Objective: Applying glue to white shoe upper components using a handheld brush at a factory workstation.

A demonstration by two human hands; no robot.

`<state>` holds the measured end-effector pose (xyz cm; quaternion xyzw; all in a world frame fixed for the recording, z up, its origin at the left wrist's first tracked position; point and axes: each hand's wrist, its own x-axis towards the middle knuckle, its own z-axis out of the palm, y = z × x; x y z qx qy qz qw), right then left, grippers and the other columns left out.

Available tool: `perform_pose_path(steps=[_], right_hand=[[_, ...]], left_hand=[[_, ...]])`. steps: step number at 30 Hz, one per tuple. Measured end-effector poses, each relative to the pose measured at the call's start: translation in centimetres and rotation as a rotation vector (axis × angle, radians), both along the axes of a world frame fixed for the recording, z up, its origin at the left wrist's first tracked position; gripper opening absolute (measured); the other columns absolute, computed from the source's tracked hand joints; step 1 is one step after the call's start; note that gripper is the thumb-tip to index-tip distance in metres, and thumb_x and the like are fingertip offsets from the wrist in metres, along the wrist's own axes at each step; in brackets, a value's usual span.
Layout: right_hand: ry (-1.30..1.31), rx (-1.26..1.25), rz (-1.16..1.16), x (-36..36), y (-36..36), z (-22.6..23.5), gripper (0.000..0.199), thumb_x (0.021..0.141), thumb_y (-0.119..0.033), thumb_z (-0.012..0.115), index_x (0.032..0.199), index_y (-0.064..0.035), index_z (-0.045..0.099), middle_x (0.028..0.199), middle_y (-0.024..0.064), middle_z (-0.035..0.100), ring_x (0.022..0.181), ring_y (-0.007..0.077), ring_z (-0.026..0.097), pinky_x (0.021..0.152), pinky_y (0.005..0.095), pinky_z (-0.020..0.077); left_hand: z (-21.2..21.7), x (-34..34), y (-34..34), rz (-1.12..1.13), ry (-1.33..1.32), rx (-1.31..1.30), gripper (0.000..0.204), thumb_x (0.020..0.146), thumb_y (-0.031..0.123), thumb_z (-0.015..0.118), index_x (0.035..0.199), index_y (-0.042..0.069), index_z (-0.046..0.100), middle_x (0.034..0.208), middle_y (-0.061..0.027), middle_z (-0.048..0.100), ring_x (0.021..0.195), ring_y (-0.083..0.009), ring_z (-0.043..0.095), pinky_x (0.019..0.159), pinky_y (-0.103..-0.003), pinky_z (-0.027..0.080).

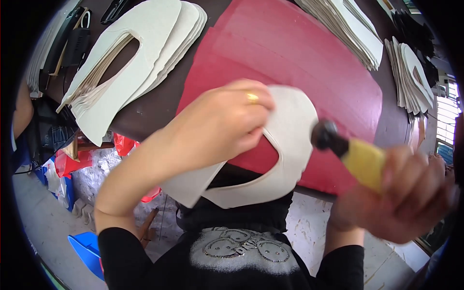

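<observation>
An off-white, horseshoe-shaped piece (297, 130), which looks like a shoe upper, lies partly on a red mat with its lower part over the table's near edge. My left hand (237, 116), with a gold ring on one finger, is closed at the piece's inner edge and pinches it; the fingertips are partly hidden and blurred. In my right hand (406, 198), smeared by motion, is a hammer (365, 162) with a yellow grip and a black head. The hammer head hovers at the right rim of the piece.
The red mat (270, 43) covers the middle of the dark brown table (145, 113). A stack of similar off-white pieces (159, 29) lies at the left. More stacks (348, 29) (411, 72) sit at the far right. A blue plastic object (87, 249) is on the floor at lower left.
</observation>
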<state>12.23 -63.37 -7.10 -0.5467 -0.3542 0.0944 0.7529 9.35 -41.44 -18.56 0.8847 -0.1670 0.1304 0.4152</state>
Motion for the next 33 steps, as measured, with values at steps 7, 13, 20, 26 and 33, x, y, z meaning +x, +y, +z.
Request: perform_pose_path(steps=[7,13,20,26,33], right_hand=[[0.04,-0.057,-0.305,-2.2,-0.2,-5.2,0.026,0.106,-0.02,0.029,0.089,-0.0085,0.045,0.051,-0.0009,0.04,0.04,0.0113,0.04,0.048,0.0282,0.0428],[0.035,-0.255,-0.201,-0.6,-0.7,-4.4,0.03,0.108,-0.036,0.026,0.096,-0.0157,0.044,0.05,-0.0055,0.03,0.035,0.0081,0.033,0.048,0.0253,0.0409],[0.066,-0.235,-0.229,1.3,0.7,-5.2,0.027,0.107,-0.035,0.029,0.101,-0.0144,0.046,0.051,-0.0048,0.032,0.037,0.0085,0.034,0.047,0.0251,0.0397],[0.084,-0.243,-0.258,0.9,1.0,-4.9,0.026,0.107,-0.034,0.032,0.104,-0.0133,0.047,0.052,-0.0041,0.034,0.039,0.0088,0.035,0.046,0.0249,0.0387],[0.107,-0.233,-0.292,-0.4,0.0,-4.1,0.025,0.106,-0.032,0.035,0.108,-0.012,0.048,0.053,-0.0033,0.036,0.041,0.0091,0.037,0.045,0.0247,0.0375]], left_hand=[[0.8,3.3,-2.4,-0.427,-0.117,0.225,0.009,0.071,-0.002,0.068,0.071,0.003,0.061,0.097,-0.0039,0.067,0.099,-0.0226,0.062,0.08,-0.031,0.052],[1.0,0.3,-4.0,-0.103,-0.1,0.272,0.009,0.071,-0.002,0.068,0.073,0.003,0.061,0.097,-0.0039,0.067,0.099,-0.0216,0.061,0.078,-0.03,0.052],[1.0,0.5,-4.3,-0.079,-0.018,0.13,0.003,0.074,0.002,0.065,0.075,0.004,0.063,0.098,-0.0042,0.065,0.095,-0.0215,0.058,0.075,-0.031,0.051],[0.7,-0.7,-4.2,-0.002,-0.022,0.117,0.008,0.071,-0.002,0.068,0.076,0.003,0.063,0.1,-0.0047,0.067,0.099,-0.0229,0.06,0.079,-0.031,0.051],[0.9,-1.0,-4.5,0.048,-0.045,0.068,0.006,0.072,-0.001,0.065,0.076,0.002,0.061,0.103,-0.0073,0.064,0.097,-0.025,0.061,0.078,-0.032,0.052]])
